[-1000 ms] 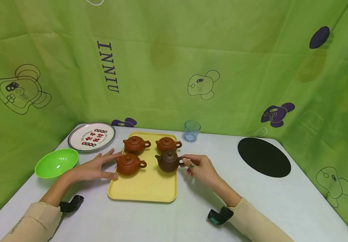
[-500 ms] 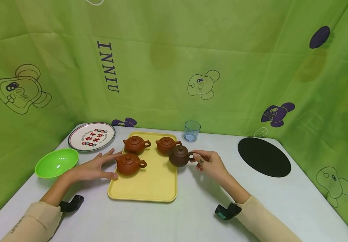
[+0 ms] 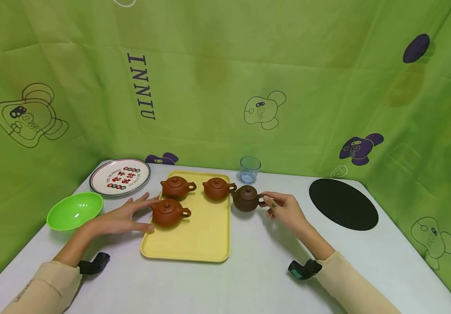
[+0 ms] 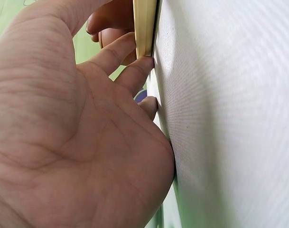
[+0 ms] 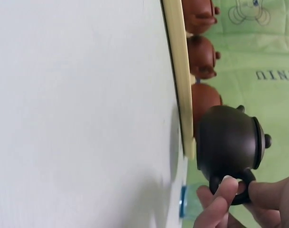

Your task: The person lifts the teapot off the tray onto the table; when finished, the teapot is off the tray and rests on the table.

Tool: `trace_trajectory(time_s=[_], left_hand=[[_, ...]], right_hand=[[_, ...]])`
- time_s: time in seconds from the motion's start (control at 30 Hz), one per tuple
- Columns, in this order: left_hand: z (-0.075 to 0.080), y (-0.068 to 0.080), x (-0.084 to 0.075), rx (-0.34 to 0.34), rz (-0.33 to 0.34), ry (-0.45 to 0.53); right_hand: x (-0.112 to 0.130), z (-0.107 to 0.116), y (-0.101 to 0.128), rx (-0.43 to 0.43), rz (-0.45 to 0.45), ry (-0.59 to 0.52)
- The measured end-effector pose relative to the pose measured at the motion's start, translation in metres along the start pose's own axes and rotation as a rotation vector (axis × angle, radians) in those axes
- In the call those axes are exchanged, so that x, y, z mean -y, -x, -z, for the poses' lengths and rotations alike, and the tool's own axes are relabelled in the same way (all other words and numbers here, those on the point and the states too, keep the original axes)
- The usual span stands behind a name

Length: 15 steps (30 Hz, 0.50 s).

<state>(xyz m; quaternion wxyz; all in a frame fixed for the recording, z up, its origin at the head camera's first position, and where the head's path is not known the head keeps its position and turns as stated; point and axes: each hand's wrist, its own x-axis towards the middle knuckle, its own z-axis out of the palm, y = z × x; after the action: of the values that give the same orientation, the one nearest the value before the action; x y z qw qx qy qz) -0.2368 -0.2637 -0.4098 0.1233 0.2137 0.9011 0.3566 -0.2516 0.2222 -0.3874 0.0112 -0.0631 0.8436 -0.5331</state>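
Observation:
A dark brown teapot (image 3: 246, 198) hangs just past the right edge of the yellow tray (image 3: 194, 246), a little above the white table. My right hand (image 3: 269, 203) pinches its loop handle; in the right wrist view the fingers (image 5: 228, 192) curl round the handle of the teapot (image 5: 229, 142). Three reddish-brown teapots stand on the tray: back left (image 3: 177, 187), back right (image 3: 216, 189) and front left (image 3: 167, 213). My left hand (image 3: 131, 214) lies flat on the table with straight fingers against the tray's left rim (image 4: 145, 26), beside the front left teapot.
A green bowl (image 3: 74, 210) and a printed plate (image 3: 120, 176) sit at the left. A small blue glass (image 3: 249, 169) stands behind the tray, close to the held teapot. A black round mat (image 3: 343, 203) lies at the right. Green cloth walls the table.
My right hand has carried the dark teapot from the tray's middle right to the back right, off the tray. The left hand has stayed put.

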Motion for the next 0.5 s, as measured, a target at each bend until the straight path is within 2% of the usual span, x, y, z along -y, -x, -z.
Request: trace_trajectory(time_s=[0.5], left_hand=[[-0.001, 0.001, 0.001, -0.002, 0.011, 0.002]], right_hand=[[-0.016, 0.018, -0.012, -0.053, -0.04, 0.034]])
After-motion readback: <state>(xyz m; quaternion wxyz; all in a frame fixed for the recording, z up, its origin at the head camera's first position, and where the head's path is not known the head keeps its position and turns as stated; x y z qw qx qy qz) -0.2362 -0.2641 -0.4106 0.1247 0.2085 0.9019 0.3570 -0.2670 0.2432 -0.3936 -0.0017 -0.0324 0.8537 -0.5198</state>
